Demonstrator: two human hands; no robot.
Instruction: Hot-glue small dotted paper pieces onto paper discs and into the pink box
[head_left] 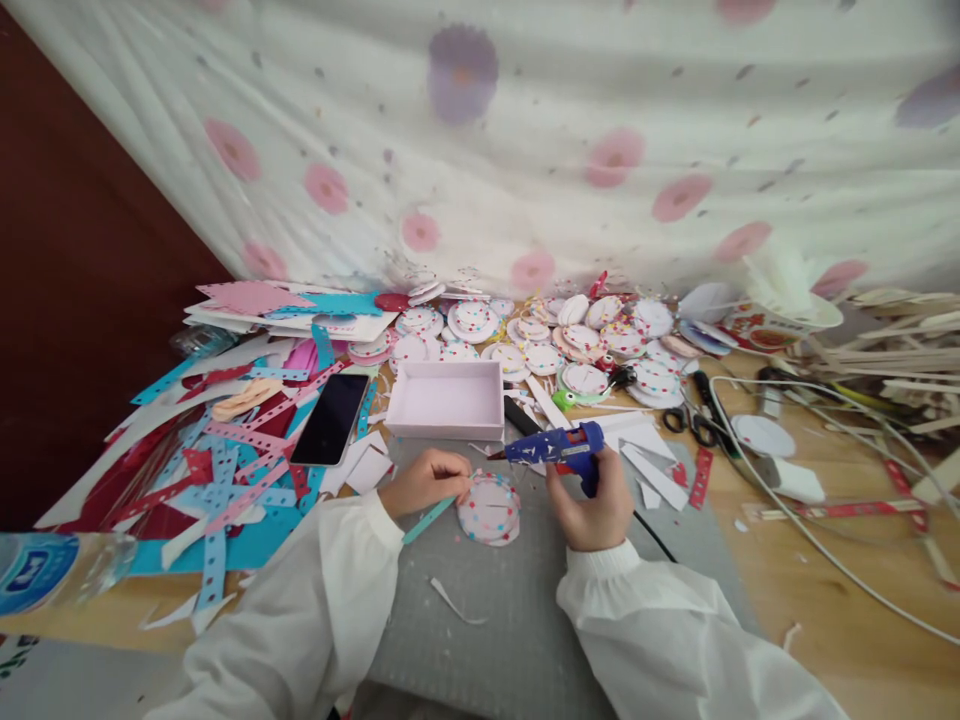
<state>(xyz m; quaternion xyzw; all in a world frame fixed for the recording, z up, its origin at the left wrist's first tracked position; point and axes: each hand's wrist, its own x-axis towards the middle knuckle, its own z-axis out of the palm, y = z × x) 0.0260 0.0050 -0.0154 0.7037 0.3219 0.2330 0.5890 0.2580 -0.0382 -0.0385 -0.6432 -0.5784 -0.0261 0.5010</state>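
My right hand (596, 508) is wrapped round the handle of a blue hot glue gun (551, 446). The gun's nozzle points left, above a round white paper disc (490, 508) edged with pink, red and blue dots. At the disc's upper left rim, my left hand (430, 482) is closed in a pinch. A narrow teal paper strip (433, 518) runs from its fingers down to the left; the fingertips also touch the disc. The disc lies on a grey cutting mat (487, 640). A thin white paper scrap (455, 603) lies nearer me.
An open white box (446, 400) stands behind my hands, before many decorated discs (472, 320). Punched paper strips (217, 500) and a phone (330, 420) lie left. Scissors (690, 425), a white cable (780, 520) and wooden sticks (892, 350) are right.
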